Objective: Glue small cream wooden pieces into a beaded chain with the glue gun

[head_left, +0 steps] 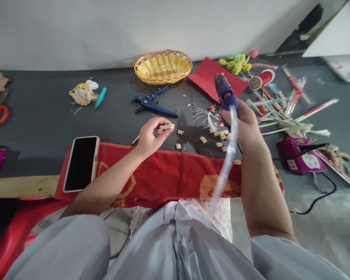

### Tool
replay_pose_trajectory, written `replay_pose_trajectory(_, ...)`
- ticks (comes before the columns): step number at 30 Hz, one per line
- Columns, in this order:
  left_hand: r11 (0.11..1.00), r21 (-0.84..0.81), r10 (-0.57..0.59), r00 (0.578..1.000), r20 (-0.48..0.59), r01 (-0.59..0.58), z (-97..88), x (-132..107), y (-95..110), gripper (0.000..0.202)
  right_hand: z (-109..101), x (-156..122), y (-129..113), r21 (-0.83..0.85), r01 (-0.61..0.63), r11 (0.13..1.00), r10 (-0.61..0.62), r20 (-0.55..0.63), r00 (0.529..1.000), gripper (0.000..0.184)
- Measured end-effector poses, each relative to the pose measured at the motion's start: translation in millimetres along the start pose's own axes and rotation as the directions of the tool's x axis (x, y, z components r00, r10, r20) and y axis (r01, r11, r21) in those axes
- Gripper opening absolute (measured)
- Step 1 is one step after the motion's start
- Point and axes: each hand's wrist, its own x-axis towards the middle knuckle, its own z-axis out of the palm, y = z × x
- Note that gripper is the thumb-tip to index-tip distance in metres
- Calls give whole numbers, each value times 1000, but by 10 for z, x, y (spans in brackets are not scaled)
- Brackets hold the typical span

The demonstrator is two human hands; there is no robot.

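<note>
My left hand [150, 137] pinches a small row of glued-together tan wood pieces [166, 126] just above the dark floor. My right hand [242, 123] grips a blue glue gun [224, 93], its nozzle pointing away from me and a clear glue stick [229, 155] trailing back toward my lap. Several loose tan wood pieces [221, 135] lie scattered on the floor between and below the two hands. A red patterned cloth [163, 175] lies in front of my knees.
A phone [81, 163] rests on the cloth's left end. Blue pliers [153, 104], a yellow wicker basket [163, 66] and red paper [210, 76] lie further off. Sticks and craft scraps [288, 112] pile at the right, beside a purple box [301, 155] with a black cable.
</note>
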Motion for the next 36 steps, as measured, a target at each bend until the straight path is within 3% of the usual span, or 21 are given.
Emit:
replay_pose_trajectory(3,999,-20,24,998,-51,-25,-2,4,15,20,71,-25,-146,451,-135,882,118,65,991,48)
replay_pose_trajectory(8,999,-34,15,998,-61,-17,-7,1,34,11,130,-44,-393,666,-316,676,221,226,949,50)
replay_pose_trajectory(12,999,-54,-3,997,-77,-2,-4,3,22,11,164,-67,-424,689,-394,608,276,281,919,46)
replay_pose_trajectory(18,987,-153,18,990,-140,-40,-21,51,-3,18,202,-125,-455,636,-444,631,246,378,892,44)
replay_pose_trajectory(27,934,-339,73,990,-122,-111,-17,71,12,15,211,-215,-445,603,-471,644,188,472,861,38)
replay_pose_trajectory(36,986,-163,-47,996,-75,34,-15,25,-1,13,259,-195,-452,635,-481,604,250,422,871,40)
